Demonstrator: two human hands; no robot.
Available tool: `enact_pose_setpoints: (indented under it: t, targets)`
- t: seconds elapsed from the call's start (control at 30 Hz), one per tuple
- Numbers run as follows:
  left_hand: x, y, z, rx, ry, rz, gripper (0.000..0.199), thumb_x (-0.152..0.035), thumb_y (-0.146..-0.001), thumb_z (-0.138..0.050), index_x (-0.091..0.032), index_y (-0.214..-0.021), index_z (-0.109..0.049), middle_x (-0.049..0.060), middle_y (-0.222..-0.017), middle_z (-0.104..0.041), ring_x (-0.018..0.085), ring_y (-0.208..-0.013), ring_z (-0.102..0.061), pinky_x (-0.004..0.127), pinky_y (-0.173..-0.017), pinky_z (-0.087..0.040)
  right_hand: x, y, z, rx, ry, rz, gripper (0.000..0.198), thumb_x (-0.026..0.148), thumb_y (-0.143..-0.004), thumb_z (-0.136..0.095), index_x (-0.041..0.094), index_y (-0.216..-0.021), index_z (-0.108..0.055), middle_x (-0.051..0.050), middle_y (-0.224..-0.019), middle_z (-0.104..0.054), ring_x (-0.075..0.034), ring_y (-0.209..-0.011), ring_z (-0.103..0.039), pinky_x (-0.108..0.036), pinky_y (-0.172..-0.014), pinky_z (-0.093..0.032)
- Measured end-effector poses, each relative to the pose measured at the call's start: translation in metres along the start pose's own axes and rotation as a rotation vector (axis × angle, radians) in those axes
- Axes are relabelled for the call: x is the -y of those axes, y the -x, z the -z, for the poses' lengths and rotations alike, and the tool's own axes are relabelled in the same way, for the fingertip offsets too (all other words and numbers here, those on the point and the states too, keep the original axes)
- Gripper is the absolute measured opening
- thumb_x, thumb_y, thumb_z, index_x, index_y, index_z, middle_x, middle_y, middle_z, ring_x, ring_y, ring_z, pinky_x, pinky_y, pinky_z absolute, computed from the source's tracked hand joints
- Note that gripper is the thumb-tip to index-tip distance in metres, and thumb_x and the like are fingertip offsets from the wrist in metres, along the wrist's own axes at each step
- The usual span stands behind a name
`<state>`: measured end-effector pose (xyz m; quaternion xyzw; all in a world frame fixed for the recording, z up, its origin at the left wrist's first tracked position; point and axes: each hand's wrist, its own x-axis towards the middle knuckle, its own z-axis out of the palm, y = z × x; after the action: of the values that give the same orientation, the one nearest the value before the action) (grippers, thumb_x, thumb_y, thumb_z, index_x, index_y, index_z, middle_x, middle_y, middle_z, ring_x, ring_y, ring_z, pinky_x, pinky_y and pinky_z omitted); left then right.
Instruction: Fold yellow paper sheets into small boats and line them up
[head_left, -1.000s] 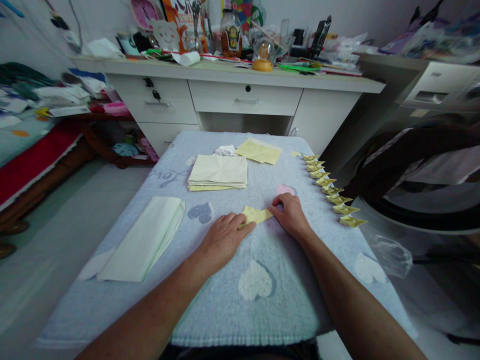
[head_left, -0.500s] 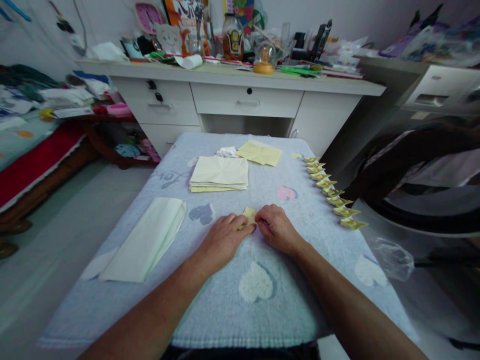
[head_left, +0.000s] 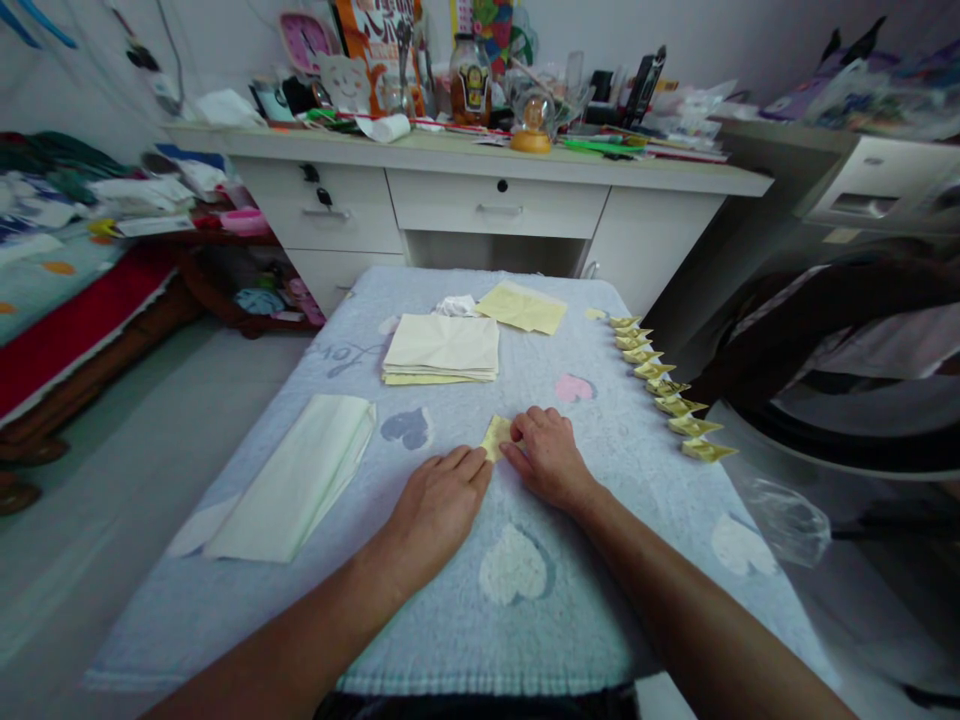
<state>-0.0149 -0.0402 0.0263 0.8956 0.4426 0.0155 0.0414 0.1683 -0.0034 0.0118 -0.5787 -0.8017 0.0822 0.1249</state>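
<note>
Your right hand [head_left: 550, 454] curls over the folded yellow paper [head_left: 494, 436], at frame centre; your left hand [head_left: 441, 500] touches its lower end. Whether either pinches, I cannot tell. You seem to be folding; the next move calls for a firm crease.

The left forearm [head_left: 330, 610] and the right forearm [head_left: 667, 590], both bare, reach over the near edge of the table [head_left: 420, 640] and slant inward toward its middle. The left hand [head_left: 441, 505] lies palm down, fingers close together and nearly straight (the thumb is hard to make out). The right hand [head_left: 547, 455], just beside it, curves its fingers downward, knuckles raised, thumb pointing leftward
</note>
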Motion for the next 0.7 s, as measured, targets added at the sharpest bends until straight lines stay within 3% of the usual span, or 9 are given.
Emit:
enact_pose_setpoints:
  t: [0.17, 0.37, 0.47, 0.57, 0.7]
  targets:
    - [0.004, 0.014, -0.005, 0.011, 0.000, 0.075, 0.034, -0.006, -0.090, -0.041, -0.016, -0.115, -0.061, 0.008, -0.118, -0.065, 0.022, -0.110, -0.058, 0.036, -0.089, -0.049, 0.004, 0.001, -0.002, -0.037, 0.025, -0.019, 0.032, 0.052, -0.089, -0.050, 0.020, -0.087, -0.057, -0.006, -0.092, -0.057, -0.023, -0.088, -0.046, -0.034, -0.074, -0.028]
    - [0.020, 0.027, -0.006, -0.057, -0.026, -0.015, 0.036, -0.003, -0.088, -0.040, -0.014, -0.116, -0.061, 0.009, -0.118, -0.065, 0.023, -0.109, -0.058, 0.038, -0.089, -0.050, 0.008, 0.001, -0.005, -0.056, 0.066, -0.027, 0.041, 0.060, -0.085, -0.050, 0.020, -0.089, -0.056, -0.008, -0.094, -0.057, -0.024, -0.090, -0.046, -0.036, -0.076, -0.030]
    - [0.019, 0.022, 0.001, -0.119, -0.030, -0.012, 0.026, -0.009, -0.090, -0.045, -0.017, -0.106, -0.064, 0.007, -0.108, -0.066, 0.024, -0.098, -0.060, 0.041, -0.084, -0.051, 0.009, 0.002, -0.005, -0.055, 0.082, -0.033, 0.042, 0.061, -0.084, -0.050, 0.019, -0.089, -0.056, -0.008, -0.095, -0.057, -0.025, -0.091, -0.046, -0.036, -0.077, -0.030]
    - [0.012, 0.013, 0.000, -0.204, 0.016, -0.080, 0.024, -0.011, -0.091, -0.045, -0.017, -0.108, -0.061, 0.008, -0.106, -0.064, 0.022, -0.100, -0.057, 0.039, -0.087, -0.049, 0.010, 0.002, -0.004, -0.056, 0.088, -0.035, 0.043, 0.061, -0.084, -0.050, 0.019, -0.090, -0.056, -0.009, -0.096, -0.057, -0.025, -0.091, -0.046, -0.036, -0.077, -0.030]
    - [0.002, 0.005, -0.013, -0.192, -0.003, -0.104, 0.024, -0.009, -0.090, -0.047, -0.014, -0.110, -0.059, 0.008, -0.099, -0.063, 0.022, -0.095, -0.057, 0.039, -0.085, -0.050, 0.011, 0.003, -0.003, -0.051, 0.067, -0.050, 0.041, 0.060, -0.086, -0.048, 0.020, -0.090, -0.057, -0.008, -0.095, -0.056, -0.025, -0.091, -0.046, -0.037, -0.077, -0.030]
